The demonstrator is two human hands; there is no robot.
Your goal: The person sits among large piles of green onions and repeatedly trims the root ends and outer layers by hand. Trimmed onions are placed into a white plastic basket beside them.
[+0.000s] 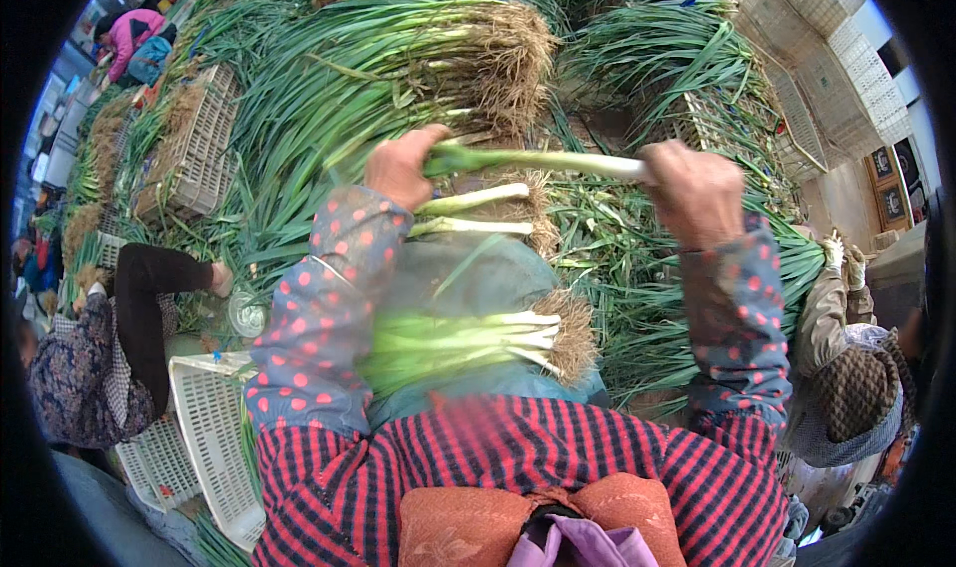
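Note:
A single leek (548, 160) is stretched sideways between my two hands, its white end to the right and green part to the left. My left hand (405, 167) is closed around the green part. At the white end my right hand (694, 194) is closed, hiding the tip. Just below, two leeks with roots, one of them a pale leek (478, 201), lie at the edge of the pile. Across my lap rests a small bunch of leeks (458, 343), white ends and roots to the right, its leaves blurred.
A large heap of leeks (398, 59) lies ahead, roots to the right; loose leaves (637, 298) are strewn to my right. Plastic crates (214, 428) stand at left and stacked crates (846, 79) at far right. Other people work nearby, including a person in a patterned head covering (856, 398).

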